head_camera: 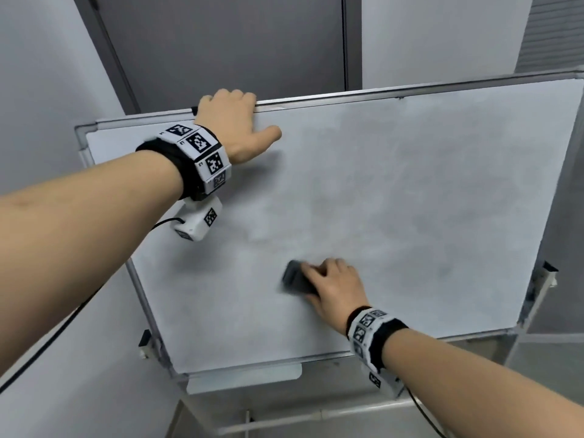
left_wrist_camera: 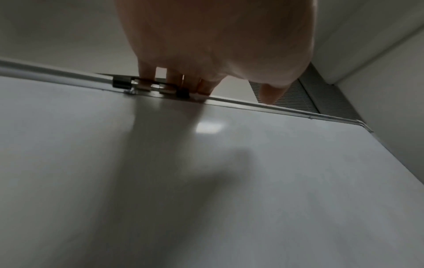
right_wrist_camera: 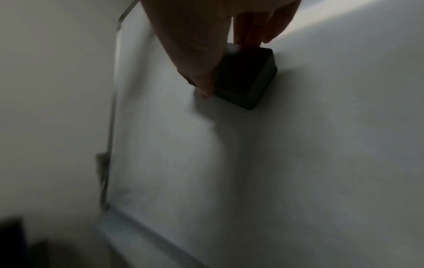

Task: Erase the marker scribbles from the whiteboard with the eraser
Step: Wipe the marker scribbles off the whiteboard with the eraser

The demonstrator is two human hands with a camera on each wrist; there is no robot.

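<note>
A framed whiteboard (head_camera: 395, 191) on a stand fills the head view; its surface is smudged grey with no clear scribbles showing. My right hand (head_camera: 335, 287) grips a dark rectangular eraser (head_camera: 295, 278) and presses it flat on the lower middle of the board. In the right wrist view the thumb and fingers pinch the eraser (right_wrist_camera: 250, 76) by its sides. My left hand (head_camera: 234, 121) holds the board's top edge, fingers curled over the frame and thumb lying on the surface. In the left wrist view those fingers (left_wrist_camera: 174, 81) hook over the top rail beside a metal clip (left_wrist_camera: 128, 85).
A grey door (head_camera: 221, 42) and pale walls stand behind the board. A marker tray (head_camera: 246, 379) hangs under the bottom edge, and the stand's bar (head_camera: 316, 417) runs below. Black knobs (head_camera: 548, 270) sit at the board's sides. A cable trails from my left wrist.
</note>
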